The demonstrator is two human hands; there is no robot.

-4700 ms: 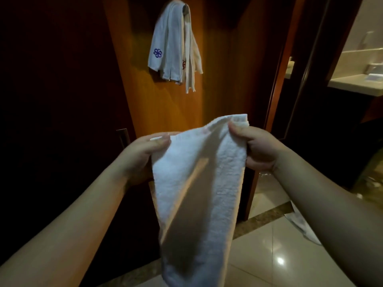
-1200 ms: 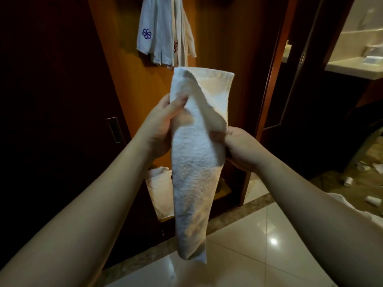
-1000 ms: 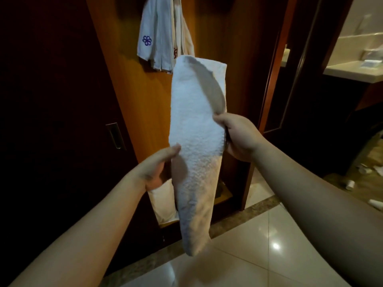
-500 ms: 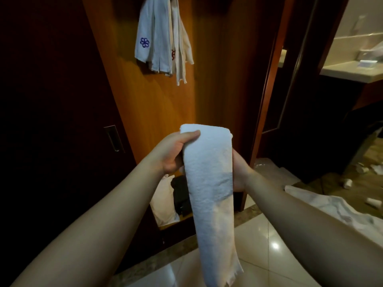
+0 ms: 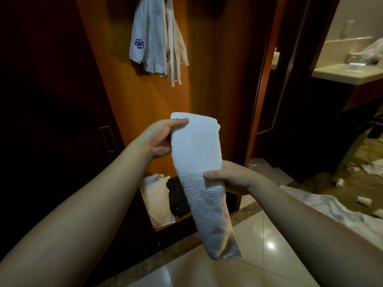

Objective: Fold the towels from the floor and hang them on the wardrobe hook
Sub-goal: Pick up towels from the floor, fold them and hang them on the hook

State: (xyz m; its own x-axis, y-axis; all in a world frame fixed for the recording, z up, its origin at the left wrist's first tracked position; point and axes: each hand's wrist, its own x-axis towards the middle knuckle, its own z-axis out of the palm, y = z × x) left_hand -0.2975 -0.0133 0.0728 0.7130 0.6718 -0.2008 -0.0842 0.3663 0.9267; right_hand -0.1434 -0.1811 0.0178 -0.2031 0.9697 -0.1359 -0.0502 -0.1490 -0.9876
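Observation:
A white towel (image 5: 199,162), folded into a long narrow strip, hangs in front of me. My left hand (image 5: 163,137) grips its top folded end with the thumb across the front. My right hand (image 5: 232,177) pinches the strip at its middle from the right side. Several folded white towels (image 5: 157,38) hang from the top of the orange wardrobe panel (image 5: 207,79); the hook itself is hidden behind them. One carries a purple flower mark. Another white towel (image 5: 331,210) lies crumpled on the floor at the right.
A dark sliding wardrobe door (image 5: 51,121) with a recessed handle fills the left. A white bag (image 5: 157,199) and a dark box sit on the wardrobe's low shelf. Small cups and litter (image 5: 339,181) lie on the floor at right. A bathroom counter (image 5: 348,73) stands behind.
My right hand has slid down from behind the top of the towel to its middle. The left hand keeps the top end, and the strip now slants down to the right.

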